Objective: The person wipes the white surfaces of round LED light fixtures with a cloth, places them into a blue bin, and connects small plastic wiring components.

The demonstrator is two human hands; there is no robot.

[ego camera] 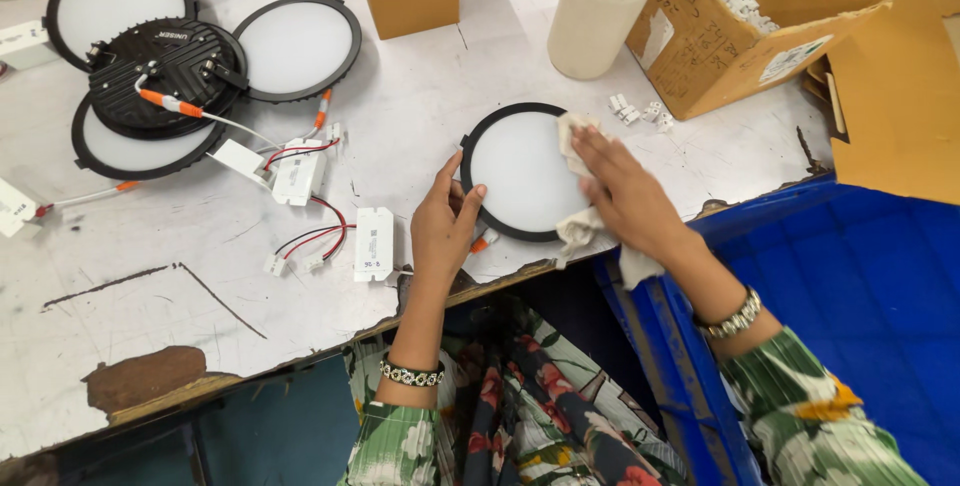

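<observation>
From the head camera I see my left hand (pixel 443 224) gripping the black rim of a round LED panel light (pixel 520 174) lying near the worktable (pixel 200 276) front edge, fingers curled. My right hand (pixel 628 194) presses a white cloth (pixel 578 186) flat on its diffuser, beside a white bottle (pixel 600 11) and cardboard box (pixel 740 36).

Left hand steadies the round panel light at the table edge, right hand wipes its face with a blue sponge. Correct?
Not quite. The head view shows the right hand wiping with a crumpled white cloth, not a blue sponge. The rest holds: the left hand steadies the round panel light at the table edge.
</observation>
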